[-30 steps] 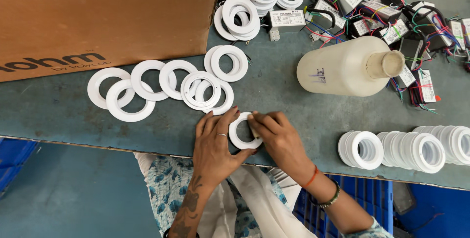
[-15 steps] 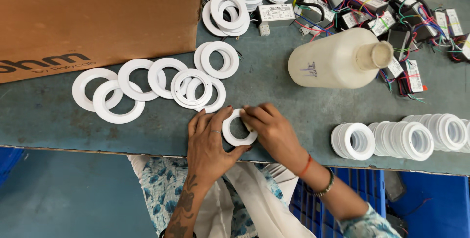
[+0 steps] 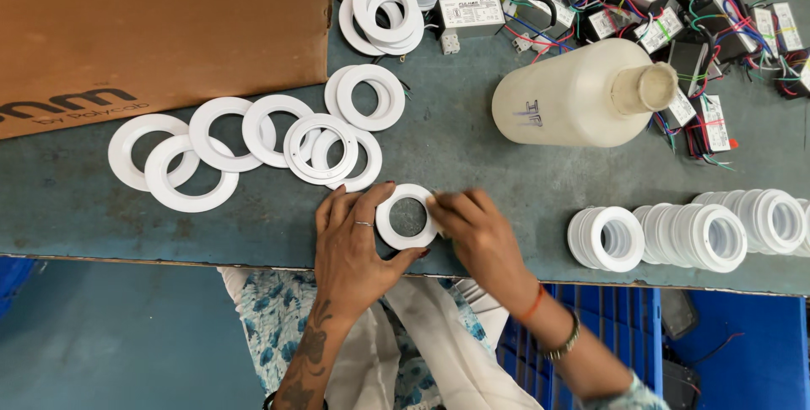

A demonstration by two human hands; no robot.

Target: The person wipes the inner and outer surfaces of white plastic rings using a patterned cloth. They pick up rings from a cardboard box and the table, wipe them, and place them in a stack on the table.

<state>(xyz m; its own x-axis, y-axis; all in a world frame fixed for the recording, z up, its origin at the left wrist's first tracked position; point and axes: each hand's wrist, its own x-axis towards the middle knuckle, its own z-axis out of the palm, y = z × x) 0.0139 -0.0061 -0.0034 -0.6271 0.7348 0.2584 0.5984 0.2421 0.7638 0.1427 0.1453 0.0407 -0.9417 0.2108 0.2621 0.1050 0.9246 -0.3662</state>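
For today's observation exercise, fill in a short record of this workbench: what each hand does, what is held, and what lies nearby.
Left hand: holds white ring on its left side
Right hand: fingertips at the ring's right edge
Surface: grey-green table
Left of hands: loose flat rings, overlapping
Right: rings stacked on their sides
Behind: plastic jug lying down, cardboard box, wired modules

A pale plastic bottle lies on its side on the grey-green table. Left of the bottle, flat white rings overlap in a row before a cardboard box. Behind the bottle sit wired driver modules; in front of it, ribbed white housings lie lined up.
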